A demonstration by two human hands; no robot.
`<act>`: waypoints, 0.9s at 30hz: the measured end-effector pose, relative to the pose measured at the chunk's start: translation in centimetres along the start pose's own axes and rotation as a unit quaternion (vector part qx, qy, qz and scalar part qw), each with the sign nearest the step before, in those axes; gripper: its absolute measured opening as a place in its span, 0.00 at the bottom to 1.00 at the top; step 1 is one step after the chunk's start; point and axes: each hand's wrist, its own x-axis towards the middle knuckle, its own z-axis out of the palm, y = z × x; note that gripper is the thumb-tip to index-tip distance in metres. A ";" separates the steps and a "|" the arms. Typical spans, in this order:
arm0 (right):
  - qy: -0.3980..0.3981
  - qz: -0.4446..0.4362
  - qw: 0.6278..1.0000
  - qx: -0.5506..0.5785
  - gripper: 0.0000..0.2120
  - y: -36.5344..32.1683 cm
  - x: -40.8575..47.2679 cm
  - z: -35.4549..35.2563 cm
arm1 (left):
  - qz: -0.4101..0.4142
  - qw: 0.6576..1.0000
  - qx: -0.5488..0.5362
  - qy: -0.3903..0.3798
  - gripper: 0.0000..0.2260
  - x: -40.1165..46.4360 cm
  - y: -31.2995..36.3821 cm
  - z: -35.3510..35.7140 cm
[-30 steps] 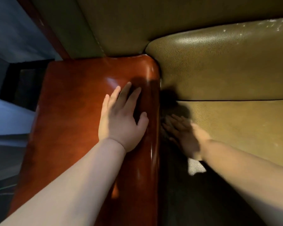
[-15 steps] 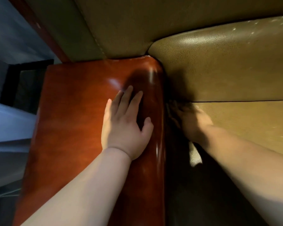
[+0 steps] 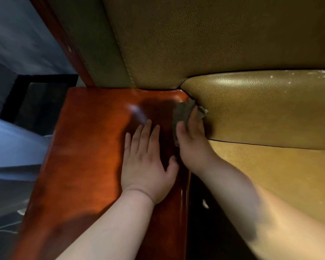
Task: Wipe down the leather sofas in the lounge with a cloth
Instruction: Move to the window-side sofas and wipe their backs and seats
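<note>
Hands are numbering two here, both bare. One left hand (image 3: pixel 146 166) is lying flat on the glossy reddish-brown armrest (image 3: pixel 86 147), fingers straight and a little spread, thumb out toward the inner edge. One right hand (image 3: pixel 192 139) is pressing one grey cloth (image 3: pixel 182 112) against the far inner corner of that armrest, where it is meeting the olive-tan leather; thumb and fingers are resting on the cloth, and I cannot tell whether they are curling round it. The cloth is bunching up past the fingertips, touching both the armrest corner and the side of the seat cushion (image 3: pixel 270 109).

One sofa is in view, showing one armrest, one back panel (image 3: pixel 204 38) and one seat cushion with a single dark seam running along its front. A dark gap is lying between the armrest and the cushion front, beneath the right forearm.

Compared with half a second ago, the right hand is sitting higher and out of the shadowed gap, up at the armrest corner, and the cloth is now showing plainly. The left hand is keeping its place on the armrest, and the view is taking in more of the back panel.
</note>
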 end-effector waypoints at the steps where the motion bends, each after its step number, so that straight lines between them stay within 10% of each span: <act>1: -0.011 0.010 1.000 -0.004 0.32 -0.3 0.1 0.5 | 0.000 1.000 -0.001 0.002 0.39 0.1 0.0 0.0; 12: -0.074 -0.216 0.903 -0.364 0.31 -1.2 3.3 -2.4 | 0.004 1.000 0.014 -0.010 0.39 0.0 0.1 0.1; 18: -0.072 -0.131 0.935 -0.322 0.38 -0.3 -0.9 -2.2 | 0.000 1.000 0.004 -0.003 0.40 0.1 0.1 0.0; 27: -0.039 -0.053 0.877 -0.476 0.41 -6.5 3.8 2.5 | 0.011 1.000 -0.005 0.009 0.40 -0.1 -0.2 0.6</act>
